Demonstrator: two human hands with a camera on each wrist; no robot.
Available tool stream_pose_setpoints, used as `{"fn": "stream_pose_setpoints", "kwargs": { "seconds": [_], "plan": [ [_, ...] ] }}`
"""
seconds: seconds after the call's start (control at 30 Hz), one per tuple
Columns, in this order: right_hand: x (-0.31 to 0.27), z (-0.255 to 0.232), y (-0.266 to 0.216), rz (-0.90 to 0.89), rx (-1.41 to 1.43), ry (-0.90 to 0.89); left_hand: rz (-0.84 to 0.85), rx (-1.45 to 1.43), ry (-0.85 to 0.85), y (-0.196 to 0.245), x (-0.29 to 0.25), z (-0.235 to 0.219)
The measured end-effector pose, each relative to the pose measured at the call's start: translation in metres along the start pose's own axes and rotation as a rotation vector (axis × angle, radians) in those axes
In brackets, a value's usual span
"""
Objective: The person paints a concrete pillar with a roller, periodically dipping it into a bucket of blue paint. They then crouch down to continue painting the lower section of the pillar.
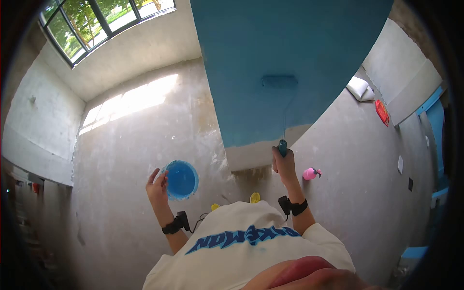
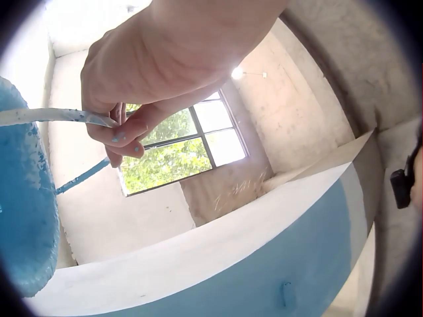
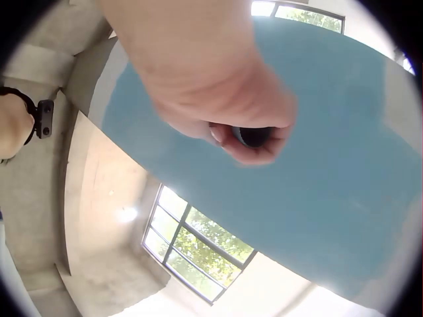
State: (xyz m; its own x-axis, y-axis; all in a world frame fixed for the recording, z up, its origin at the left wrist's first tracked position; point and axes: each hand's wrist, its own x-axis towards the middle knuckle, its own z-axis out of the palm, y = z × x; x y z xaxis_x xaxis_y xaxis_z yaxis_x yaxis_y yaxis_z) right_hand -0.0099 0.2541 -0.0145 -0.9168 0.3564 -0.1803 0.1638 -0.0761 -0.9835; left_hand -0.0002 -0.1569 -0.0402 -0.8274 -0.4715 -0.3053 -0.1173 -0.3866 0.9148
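A paint roller (image 1: 279, 81) lies against the blue-painted wall (image 1: 251, 43), its thin rod running down to a dark handle (image 1: 283, 147). My right hand (image 1: 285, 164) grips that handle; in the right wrist view the fingers of the hand (image 3: 218, 99) curl round its dark end (image 3: 254, 136). At the left, my left hand (image 1: 157, 187) holds the handle of a blue bucket (image 1: 195, 180). The left wrist view shows the hand (image 2: 152, 72) with its fingers curled on the paint-smeared handle (image 2: 59, 115), beside the bucket's wall (image 2: 26, 218).
Right of my right hand, a pink bottle (image 1: 310, 174) stands on the floor (image 1: 338, 203). Farther right lie a white bag (image 1: 360, 89) and a red packet (image 1: 382, 113). A barred window (image 1: 104, 24) is at the upper left. Unpainted wall (image 1: 256, 152) borders the blue paint's lower edge.
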Motion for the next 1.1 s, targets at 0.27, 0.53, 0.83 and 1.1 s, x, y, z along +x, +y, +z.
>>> {"fn": "stream_pose_setpoints", "kwargs": {
  "seconds": [0.27, 0.53, 0.83, 1.1],
  "plan": [
    [0.057, 0.003, 0.142, -0.124, -0.209, 0.113, -0.022, -0.047, 0.019, 0.004, -0.004, 0.002],
    [0.031, -0.041, 0.193, -0.164, -0.555, 0.210, -0.040, -0.067, 0.020, -0.001, 0.004, -0.007],
    [-0.055, -0.074, 0.091, 0.252, -0.039, 0.136, -0.071, -0.011, -0.029, -0.020, 0.014, -0.014],
    [-0.024, -0.130, 0.085, 0.186, 0.187, 0.220, 0.025, 0.058, 0.070, -0.004, 0.000, -0.001]
  ]
}}
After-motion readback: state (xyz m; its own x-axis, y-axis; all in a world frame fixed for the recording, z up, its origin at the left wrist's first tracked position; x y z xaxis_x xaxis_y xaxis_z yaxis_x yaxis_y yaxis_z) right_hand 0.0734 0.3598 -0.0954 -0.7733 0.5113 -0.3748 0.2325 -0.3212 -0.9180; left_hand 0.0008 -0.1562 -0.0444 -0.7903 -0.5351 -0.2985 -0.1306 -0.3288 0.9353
